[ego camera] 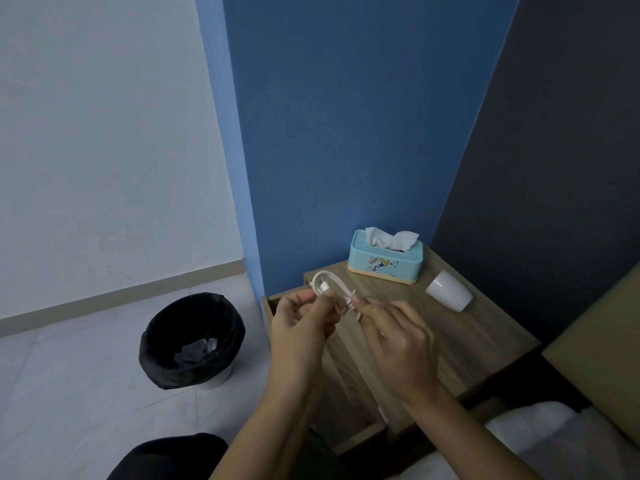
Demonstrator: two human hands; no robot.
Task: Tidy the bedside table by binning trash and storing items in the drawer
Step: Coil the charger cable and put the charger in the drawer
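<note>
A coiled white cable [334, 284] is held up over the wooden bedside table [485, 334]. My left hand [301, 327] pinches the coil at its left side. My right hand [398, 337] grips the cable's wrapped end with thumb and fingertips. Below my hands the table's drawer [349, 389] stands pulled out; its inside is mostly hidden by my forearms. A black-lined bin [192, 341] stands on the floor to the left, with crumpled clear trash at its bottom.
A light blue tissue box [384, 263] stands at the table's back edge against the blue wall. A white cup [448, 295] lies on its side to its right. A bed with white bedding [554, 441] is at the lower right.
</note>
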